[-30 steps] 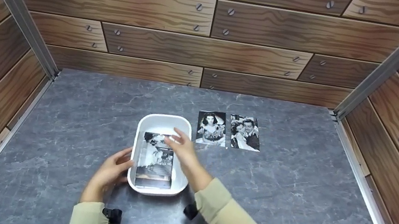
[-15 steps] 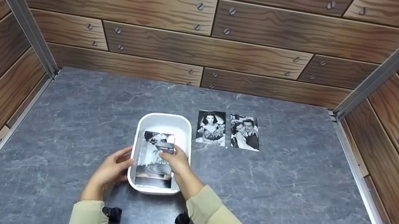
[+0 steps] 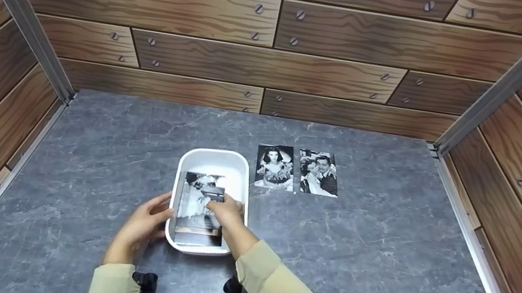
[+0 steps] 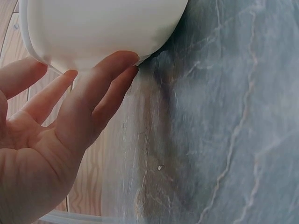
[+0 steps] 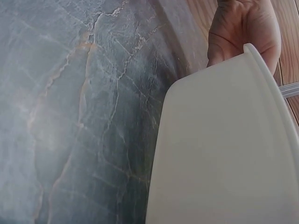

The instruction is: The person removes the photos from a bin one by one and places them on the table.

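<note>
A white plastic tub (image 3: 214,159) holds several overlapping black-and-white photos (image 3: 193,208). My left hand (image 3: 143,224) is at the tub's left side, its fingertips touching the outer wall. The left wrist view shows those fingers (image 4: 100,77) spread against the white wall, the thumb near the rim. My right hand (image 3: 230,216) reaches inside the tub and pinches the right edge of a photo, with the thumb over its face and the other fingers mostly hidden. In the right wrist view the tub's outer wall (image 5: 224,135) blocks the lower part of the hand (image 5: 245,30).
Two black-and-white photos lie side by side right of the tub: a portrait of a woman (image 3: 276,167) and a couple (image 3: 319,173). The grey marbled tabletop (image 3: 381,235) is enclosed by wood-patterned walls (image 3: 202,59) with metal corner posts.
My right hand has come down from above the photos into the tub, to the right edge of a photo. My left hand and the two photos on the table stay put.
</note>
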A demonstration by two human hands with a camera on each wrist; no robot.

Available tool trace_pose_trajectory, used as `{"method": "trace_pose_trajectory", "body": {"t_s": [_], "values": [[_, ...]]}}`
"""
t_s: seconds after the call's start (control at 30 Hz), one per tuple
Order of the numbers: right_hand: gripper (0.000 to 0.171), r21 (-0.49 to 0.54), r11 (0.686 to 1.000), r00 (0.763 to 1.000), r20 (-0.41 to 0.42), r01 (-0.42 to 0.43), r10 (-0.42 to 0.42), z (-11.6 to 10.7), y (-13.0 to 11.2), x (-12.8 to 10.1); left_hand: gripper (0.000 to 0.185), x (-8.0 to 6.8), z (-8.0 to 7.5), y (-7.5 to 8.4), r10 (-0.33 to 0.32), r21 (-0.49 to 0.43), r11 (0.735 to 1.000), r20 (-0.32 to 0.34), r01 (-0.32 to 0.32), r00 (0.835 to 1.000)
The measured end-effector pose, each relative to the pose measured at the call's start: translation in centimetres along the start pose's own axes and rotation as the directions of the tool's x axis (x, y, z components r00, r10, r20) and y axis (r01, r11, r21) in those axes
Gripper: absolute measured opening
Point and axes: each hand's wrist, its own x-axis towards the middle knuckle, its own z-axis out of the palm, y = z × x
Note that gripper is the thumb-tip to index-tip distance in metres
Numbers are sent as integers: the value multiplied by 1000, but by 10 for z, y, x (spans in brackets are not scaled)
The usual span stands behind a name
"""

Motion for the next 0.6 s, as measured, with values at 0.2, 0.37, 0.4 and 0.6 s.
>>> {"method": "trace_pose_trajectory", "body": {"t_s": [0.2,0.37,0.4,0.6], "values": [[69,38,999,999,32,15,-16,-3,2,1,54,0,0,0,8,8,1000,2,-8,1000],[65,138,986,995,28,95,-99,4,21,25,54,1,0,-1,24,-5,1000,-6,-24,1000],[64,160,981,993,23,110,-115,5,25,29,54,1,0,-1,27,-10,1000,-6,-27,1000],[62,137,980,989,-38,148,-144,3,16,13,54,1,1,-1,28,-25,999,-1,-28,1000]]}}
